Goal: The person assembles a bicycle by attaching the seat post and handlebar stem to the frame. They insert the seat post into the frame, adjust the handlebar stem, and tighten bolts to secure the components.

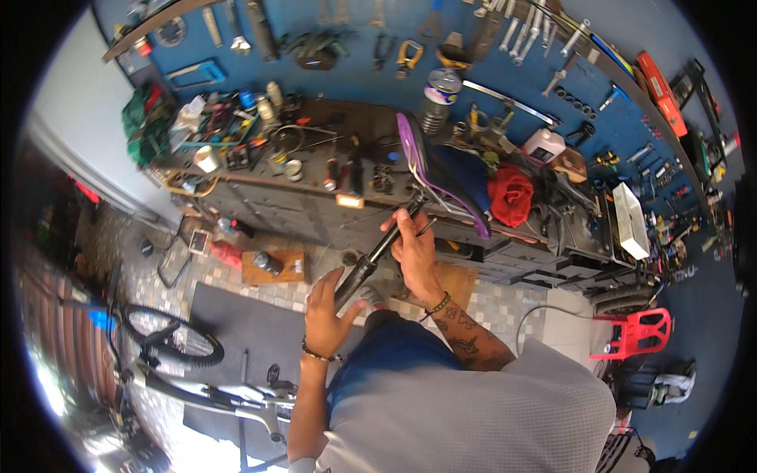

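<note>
A bicycle seatpost (365, 270), black with a shiny narrower upper part, slants in front of me. Its upper end joins a saddle (441, 175) with a dark top and purple edges, held near the bench edge. My right hand (413, 251) is closed around the upper part of the post, just below the saddle clamp. Beside the thicker lower end is my left hand (325, 309), its fingers stretched out and its thumb apart. Whether that palm touches the post cannot be made out.
A cluttered workbench (268, 206) runs across ahead, with a plastic bottle (438, 101), a red cloth (511, 195) and small parts. Tools hang on the blue wall (378, 75). At left a bicycle (236, 400) lies near a dark mat (229, 315); a red stool (643, 333) stands right.
</note>
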The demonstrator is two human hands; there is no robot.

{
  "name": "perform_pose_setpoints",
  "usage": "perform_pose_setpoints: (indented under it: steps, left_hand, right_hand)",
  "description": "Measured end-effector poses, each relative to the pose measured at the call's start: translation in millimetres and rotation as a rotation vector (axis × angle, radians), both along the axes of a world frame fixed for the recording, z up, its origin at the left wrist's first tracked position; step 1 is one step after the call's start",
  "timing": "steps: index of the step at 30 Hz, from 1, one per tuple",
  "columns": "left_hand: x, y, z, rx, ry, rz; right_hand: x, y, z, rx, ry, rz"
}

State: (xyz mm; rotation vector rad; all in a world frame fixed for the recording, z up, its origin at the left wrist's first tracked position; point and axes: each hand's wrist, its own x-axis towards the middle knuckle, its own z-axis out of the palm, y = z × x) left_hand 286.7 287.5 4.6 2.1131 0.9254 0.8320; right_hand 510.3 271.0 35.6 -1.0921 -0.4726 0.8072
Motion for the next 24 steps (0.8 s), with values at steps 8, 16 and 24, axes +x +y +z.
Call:
perform_pose_setpoints:
  steps: [8, 16, 24]
  left_hand:
    - [214, 101, -34, -0.172, -0.006, -0.173]
    - [452, 130, -100, 0.684, 0.372, -0.465]
    - [457, 197, -39, -0.134, -0.179, -0.221]
  right_hand:
    - [165, -53, 7, -0.038, -0.302, -0.631]
    - [255, -151, 46, 0.141, -0.451, -1.06]
    - [312, -199, 87, 0.287, -0.434, -1.177]
